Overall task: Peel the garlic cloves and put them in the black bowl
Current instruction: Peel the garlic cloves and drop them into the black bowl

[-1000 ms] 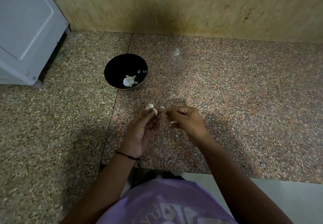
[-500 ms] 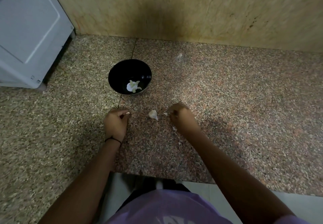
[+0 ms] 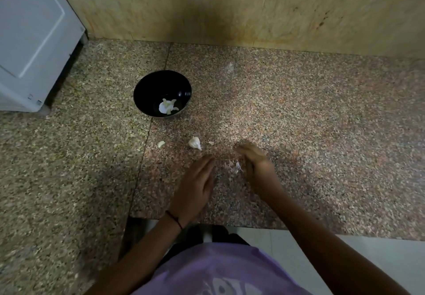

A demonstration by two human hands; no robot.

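The black bowl (image 3: pixel 147 87) stands on the granite counter with several pale peeled cloves (image 3: pixel 167 106) in its bottom. Nearer to me lie an unpeeled garlic piece (image 3: pixel 195 143), a small clove (image 3: pixel 161 144) to its left and a tiny bit (image 3: pixel 211 143) to its right. My left hand (image 3: pixel 195 186) hovers flat with straight fingers, holding nothing. My right hand (image 3: pixel 255 163) is blurred, fingers extended, edge-on to the counter. Loose papery skins (image 3: pixel 234 166) lie between my two hands.
A white appliance (image 3: pixel 32 41) stands at the far left on the counter (image 3: pixel 322 133). A beige tiled wall (image 3: pixel 230 7) closes the back. The counter's front edge runs just below my wrists, with a light floor (image 3: pixel 299 248) beyond it.
My left hand has let go of a small clove, which now lies left of the unpeeled piece, and has moved right and back toward me. Both hands have opened around the skins.
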